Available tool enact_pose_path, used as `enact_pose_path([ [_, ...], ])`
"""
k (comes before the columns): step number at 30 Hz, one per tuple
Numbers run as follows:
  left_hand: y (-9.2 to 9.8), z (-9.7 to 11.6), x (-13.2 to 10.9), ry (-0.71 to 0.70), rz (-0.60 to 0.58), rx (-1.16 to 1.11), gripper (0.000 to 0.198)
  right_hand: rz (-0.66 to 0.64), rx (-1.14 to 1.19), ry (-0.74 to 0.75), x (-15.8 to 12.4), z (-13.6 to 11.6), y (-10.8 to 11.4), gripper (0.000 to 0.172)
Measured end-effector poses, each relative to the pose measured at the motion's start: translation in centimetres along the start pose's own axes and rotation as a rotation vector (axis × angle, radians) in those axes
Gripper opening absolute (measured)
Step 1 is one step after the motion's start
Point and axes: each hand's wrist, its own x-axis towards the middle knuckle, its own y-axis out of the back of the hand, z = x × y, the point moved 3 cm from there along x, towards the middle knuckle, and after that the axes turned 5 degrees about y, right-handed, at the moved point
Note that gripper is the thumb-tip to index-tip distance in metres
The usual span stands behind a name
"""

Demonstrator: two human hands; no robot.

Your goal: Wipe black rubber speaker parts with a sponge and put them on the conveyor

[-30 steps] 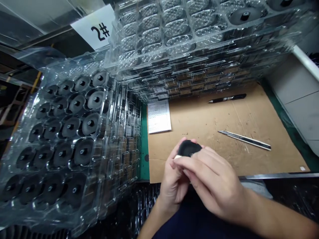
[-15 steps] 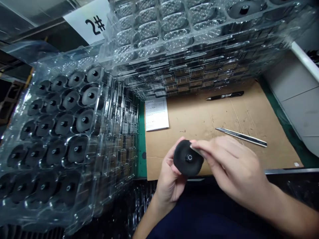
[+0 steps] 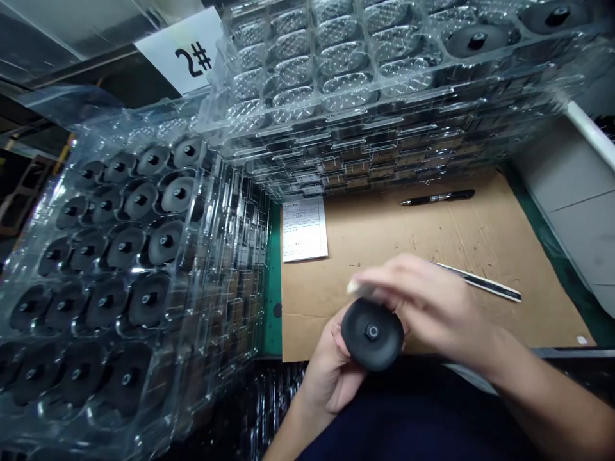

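Observation:
A black round dished part (image 3: pixel 372 346) with a short hollow stem in its middle faces up in front of me. My left hand (image 3: pixel 329 365) is closed round its left side and underside. At the part's upper edge is my right hand (image 3: pixel 423 301), blurred by motion, its fingers pinched over a small pale piece (image 3: pixel 354 287) that is too smeared to name. The right hand's fingers also reach the part's right rim. Below them lies a brown cardboard sheet (image 3: pixel 312 307).
To the left stands a stack of clear plastic trays (image 3: pixel 192 320) holding similar black parts. Another clear tray stack (image 3: pixel 346 134) spans the back, with a few black parts at its right. On the cardboard lie a printed paper (image 3: pixel 304 229), a pen (image 3: pixel 438 197) and a utility knife (image 3: pixel 485 285).
My right hand has lifted from the part's face to above its upper edge, turning over slightly. The part, in my left hand, sits slightly lower and further right in view.

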Motion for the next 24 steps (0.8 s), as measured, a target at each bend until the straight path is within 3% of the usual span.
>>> enact_pose_path([
  [2,0.0,0.1,-0.2,0.003,-0.093,-0.074,0.059,0.098,-0.052,-0.270,-1.1,3.2,0.3,0.025],
  [5,0.4,0.0,-0.4,0.010,-0.201,-0.193,0.053,0.008,-0.056,-0.498,-4.1,6.8,-1.3,0.027],
  [8,1.1,-0.3,-0.3,0.005,-0.216,-0.249,0.051,-0.110,0.018,-0.488,-7.0,7.6,-4.0,0.028],
  [11,1.2,-0.6,-0.3,0.005,-0.229,-0.283,0.050,-0.121,0.035,-0.473,-8.3,7.0,-5.3,0.027],
  [17,0.5,-0.8,-1.0,0.006,-0.267,-0.253,0.052,-0.034,0.005,-0.433,-5.8,6.7,-4.5,0.030],
  [21,0.1,-1.3,-1.7,0.014,-0.252,-0.204,0.056,0.032,-0.113,-0.351,-5.2,7.3,-5.1,0.029],
  [24,0.1,-1.3,-2.5,-0.149,-0.177,-0.050,0.052,0.118,-0.201,-0.291,-6.4,6.6,-5.4,0.033],
])
